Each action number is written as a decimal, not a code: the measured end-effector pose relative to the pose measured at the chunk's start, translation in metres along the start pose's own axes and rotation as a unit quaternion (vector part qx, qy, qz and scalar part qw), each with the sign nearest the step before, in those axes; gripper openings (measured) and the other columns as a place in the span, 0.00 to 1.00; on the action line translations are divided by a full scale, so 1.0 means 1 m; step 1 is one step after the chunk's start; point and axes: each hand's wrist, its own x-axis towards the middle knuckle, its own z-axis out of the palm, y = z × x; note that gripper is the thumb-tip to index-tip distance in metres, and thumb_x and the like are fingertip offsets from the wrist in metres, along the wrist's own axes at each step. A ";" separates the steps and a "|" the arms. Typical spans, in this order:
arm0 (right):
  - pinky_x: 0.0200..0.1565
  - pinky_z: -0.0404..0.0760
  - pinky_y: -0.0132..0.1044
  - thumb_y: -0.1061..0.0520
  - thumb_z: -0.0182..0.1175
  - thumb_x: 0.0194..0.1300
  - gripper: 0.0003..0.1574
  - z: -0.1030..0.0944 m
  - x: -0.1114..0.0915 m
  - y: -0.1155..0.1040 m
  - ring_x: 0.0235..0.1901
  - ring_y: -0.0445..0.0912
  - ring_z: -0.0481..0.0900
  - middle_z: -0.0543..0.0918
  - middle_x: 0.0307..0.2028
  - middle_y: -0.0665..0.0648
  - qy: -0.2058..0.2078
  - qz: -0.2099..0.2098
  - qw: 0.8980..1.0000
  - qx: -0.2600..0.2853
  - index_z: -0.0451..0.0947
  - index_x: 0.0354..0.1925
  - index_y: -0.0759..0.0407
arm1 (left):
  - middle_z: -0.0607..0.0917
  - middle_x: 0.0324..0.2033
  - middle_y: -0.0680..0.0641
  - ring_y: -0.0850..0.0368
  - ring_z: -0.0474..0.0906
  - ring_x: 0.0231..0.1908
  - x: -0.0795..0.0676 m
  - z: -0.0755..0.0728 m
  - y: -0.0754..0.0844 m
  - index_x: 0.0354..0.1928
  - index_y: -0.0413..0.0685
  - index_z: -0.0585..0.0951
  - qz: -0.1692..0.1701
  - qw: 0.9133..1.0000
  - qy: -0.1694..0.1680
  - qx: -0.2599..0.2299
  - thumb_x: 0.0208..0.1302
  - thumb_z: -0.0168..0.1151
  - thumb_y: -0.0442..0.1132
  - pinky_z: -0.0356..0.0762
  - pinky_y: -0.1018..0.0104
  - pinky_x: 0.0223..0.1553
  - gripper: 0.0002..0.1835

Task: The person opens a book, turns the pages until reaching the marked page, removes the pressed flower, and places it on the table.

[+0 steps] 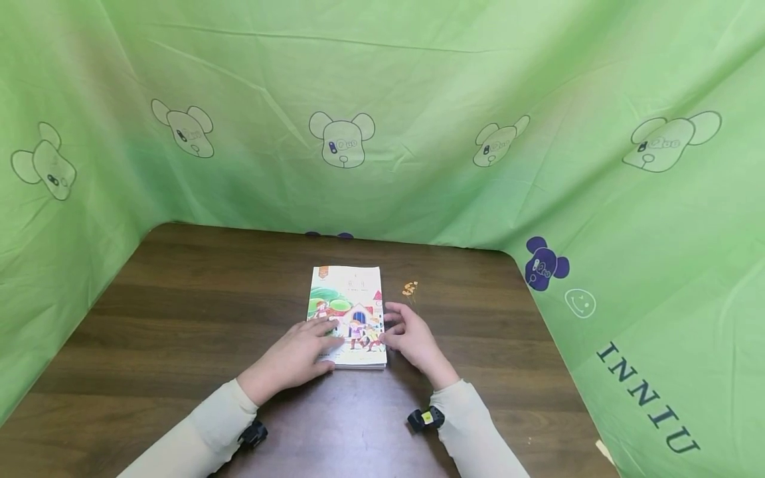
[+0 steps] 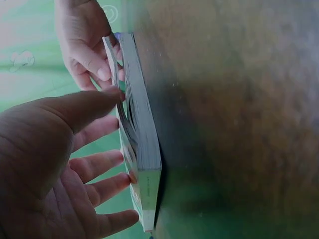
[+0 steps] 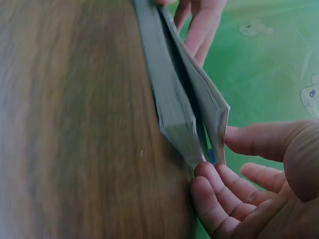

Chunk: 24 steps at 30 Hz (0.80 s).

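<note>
A thick paperback book (image 1: 345,292) with a colourful cartoon cover lies on the wooden table. My left hand (image 1: 297,353) rests on the lower left of the cover, its fingers spread and fairly straight. At the book's right edge, my right hand (image 1: 416,340) pinches the raised front part, thumb on the cover side and curled fingers at the page edges. In the right wrist view, a gap runs between the lifted leaves (image 3: 213,112) and the thicker page block (image 3: 172,102) below. The left wrist view shows the spine end (image 2: 149,191) staying closed.
Just right of the book is a small orange flower-like decoration (image 1: 410,289) on the brown table (image 1: 227,285). Green cloth (image 1: 418,79) printed with bear heads hangs around the back and sides. Each wrist carries a small black camera (image 1: 425,419).
</note>
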 end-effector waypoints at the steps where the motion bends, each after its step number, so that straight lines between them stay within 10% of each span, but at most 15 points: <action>1: 0.37 0.84 0.39 0.68 0.70 0.59 0.42 -0.001 -0.001 0.001 0.39 0.46 0.85 0.84 0.56 0.61 0.001 -0.010 1.000 -0.019 0.70 0.70 0.60 | 0.75 0.70 0.44 0.43 0.67 0.73 0.000 0.000 -0.001 0.63 0.55 0.83 0.004 1.000 0.003 0.000 0.66 0.70 0.50 0.64 0.40 0.71 0.24; 10: 0.47 0.84 0.45 0.61 0.70 0.64 0.34 -0.005 -0.003 0.004 0.45 0.46 0.85 0.82 0.59 0.58 0.010 -0.105 0.977 -0.183 0.74 0.67 0.57 | 0.73 0.72 0.43 0.41 0.66 0.73 0.003 -0.002 -0.005 0.62 0.52 0.84 -0.004 1.000 0.005 -0.007 0.68 0.68 0.51 0.63 0.40 0.71 0.24; 24: 0.64 0.76 0.52 0.43 0.59 0.75 0.29 -0.016 -0.005 0.004 0.65 0.50 0.77 0.79 0.64 0.53 0.038 -0.176 0.938 -0.295 0.75 0.68 0.52 | 0.74 0.72 0.44 0.42 0.67 0.72 0.000 -0.011 -0.022 0.64 0.53 0.82 -0.031 0.999 0.022 -0.014 0.70 0.66 0.54 0.63 0.40 0.71 0.25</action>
